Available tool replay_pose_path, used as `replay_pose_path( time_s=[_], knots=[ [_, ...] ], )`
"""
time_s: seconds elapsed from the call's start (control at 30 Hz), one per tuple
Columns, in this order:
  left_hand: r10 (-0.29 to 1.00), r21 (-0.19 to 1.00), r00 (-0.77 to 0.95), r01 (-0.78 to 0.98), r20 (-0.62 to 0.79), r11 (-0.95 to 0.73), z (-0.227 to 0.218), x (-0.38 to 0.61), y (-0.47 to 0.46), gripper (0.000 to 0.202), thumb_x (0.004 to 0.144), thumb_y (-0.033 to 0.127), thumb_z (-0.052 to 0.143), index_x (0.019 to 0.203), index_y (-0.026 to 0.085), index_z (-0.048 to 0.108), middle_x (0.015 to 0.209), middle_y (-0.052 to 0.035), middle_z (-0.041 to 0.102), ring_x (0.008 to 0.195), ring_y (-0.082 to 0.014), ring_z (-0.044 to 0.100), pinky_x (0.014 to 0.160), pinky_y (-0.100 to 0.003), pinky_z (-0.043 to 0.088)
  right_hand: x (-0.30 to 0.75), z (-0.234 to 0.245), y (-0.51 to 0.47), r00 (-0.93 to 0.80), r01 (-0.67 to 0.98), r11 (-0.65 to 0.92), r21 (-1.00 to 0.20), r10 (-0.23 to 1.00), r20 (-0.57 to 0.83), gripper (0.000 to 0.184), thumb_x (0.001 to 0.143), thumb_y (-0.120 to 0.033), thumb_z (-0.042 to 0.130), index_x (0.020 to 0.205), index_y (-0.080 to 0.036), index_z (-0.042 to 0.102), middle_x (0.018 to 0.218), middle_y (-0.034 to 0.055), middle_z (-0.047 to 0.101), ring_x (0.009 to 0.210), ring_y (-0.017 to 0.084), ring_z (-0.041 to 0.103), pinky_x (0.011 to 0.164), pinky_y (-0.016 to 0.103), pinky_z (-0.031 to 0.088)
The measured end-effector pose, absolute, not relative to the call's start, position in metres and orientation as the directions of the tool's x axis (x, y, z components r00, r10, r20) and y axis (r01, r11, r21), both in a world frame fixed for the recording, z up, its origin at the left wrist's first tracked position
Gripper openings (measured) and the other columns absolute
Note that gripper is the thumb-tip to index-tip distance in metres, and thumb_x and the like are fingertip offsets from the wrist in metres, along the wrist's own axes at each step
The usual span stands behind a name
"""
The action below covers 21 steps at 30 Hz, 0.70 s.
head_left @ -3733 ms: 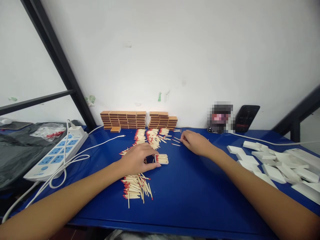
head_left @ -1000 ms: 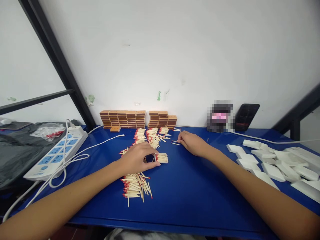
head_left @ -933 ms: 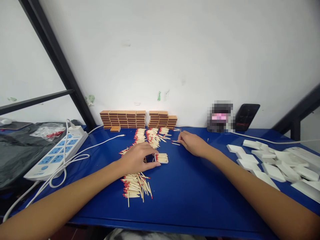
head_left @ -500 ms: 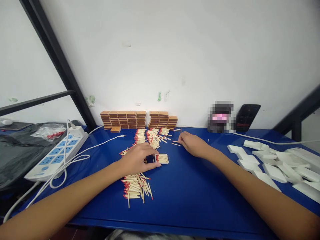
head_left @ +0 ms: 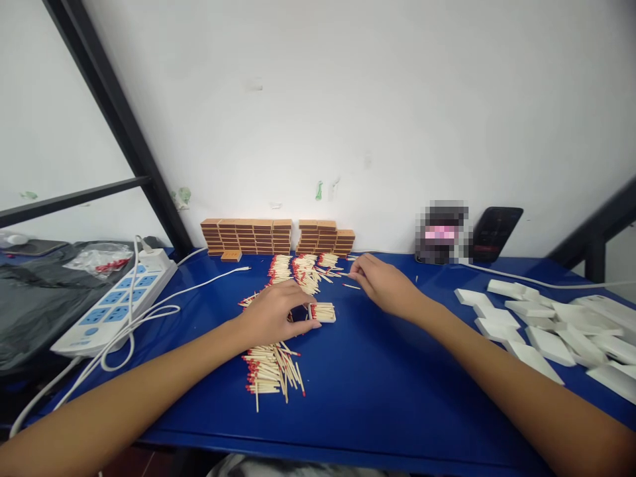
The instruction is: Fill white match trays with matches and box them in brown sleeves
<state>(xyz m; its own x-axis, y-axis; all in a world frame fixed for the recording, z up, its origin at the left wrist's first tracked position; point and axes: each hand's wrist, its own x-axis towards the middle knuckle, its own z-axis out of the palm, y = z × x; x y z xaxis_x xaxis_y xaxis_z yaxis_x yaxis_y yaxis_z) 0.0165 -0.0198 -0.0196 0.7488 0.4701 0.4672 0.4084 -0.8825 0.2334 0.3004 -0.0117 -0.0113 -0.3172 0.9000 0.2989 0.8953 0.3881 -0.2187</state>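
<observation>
My left hand (head_left: 273, 315) curls round the left end of a small white tray of matches (head_left: 322, 312) on the blue table (head_left: 397, 377), holding it in place. My right hand (head_left: 382, 283) lies further back, fingers drawn together at a loose match (head_left: 352, 286) beside the far pile of matches (head_left: 303, 270). Whether the fingertips pinch a match I cannot make out. A second heap of red-tipped matches (head_left: 271, 376) lies just in front of my left hand. Stacked brown matchboxes (head_left: 275, 237) line the wall behind.
Several white box sleeves (head_left: 541, 324) are scattered at the right. A white power strip (head_left: 114, 305) with cables lies at the left beside a dark bag (head_left: 34, 298). Two phones (head_left: 497, 233) lean on the wall. A black frame bar (head_left: 119, 126) slants up at the left.
My right hand has shifted slightly left and back toward the far pile. My left hand and the tray have stayed put.
</observation>
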Motion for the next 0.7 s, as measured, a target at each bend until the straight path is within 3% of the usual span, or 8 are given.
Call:
replay_pose_path(
  time_s=[0.13,0.43,0.7],
  knots=[
    [0.477,0.220,0.730,0.426,0.490,-0.878,-0.020,0.017,-0.019,0.034,0.091,0.046,0.072,0.111,0.018,0.072,0.096,-0.0069,0.075,0.092,-0.0229,0.066,0.084,-0.037,0.054,0.278,-0.005,-0.031,-0.424,0.823,0.510,-0.250,0.845,0.326,0.013,0.104,-0.028,0.044,0.099,-0.022,0.054,0.106,0.0082,0.065,0.085,0.020,0.062,0.075,0.030,0.044],
    [0.469,0.208,0.722,0.425,0.509,-0.881,-0.022,0.017,-0.018,0.033,0.091,0.046,0.072,0.108,0.019,0.072,0.097,-0.0073,0.074,0.092,-0.0224,0.066,0.084,-0.036,0.053,0.261,-0.010,-0.048,-0.581,0.756,0.611,-0.235,0.791,0.189,0.010,0.103,-0.021,0.047,0.099,-0.020,0.057,0.100,0.0061,0.063,0.078,0.016,0.057,0.070,0.029,0.041],
    [0.468,0.221,0.739,0.414,0.485,-0.883,-0.021,0.018,-0.019,0.032,0.090,0.045,0.074,0.107,0.018,0.071,0.096,-0.0052,0.074,0.091,-0.0214,0.065,0.083,-0.035,0.053,0.267,-0.009,-0.044,-0.578,0.679,0.620,-0.392,0.781,0.235,0.008,0.100,-0.022,0.054,0.098,-0.020,0.061,0.095,0.0036,0.062,0.078,0.015,0.055,0.070,0.028,0.042]
  ],
)
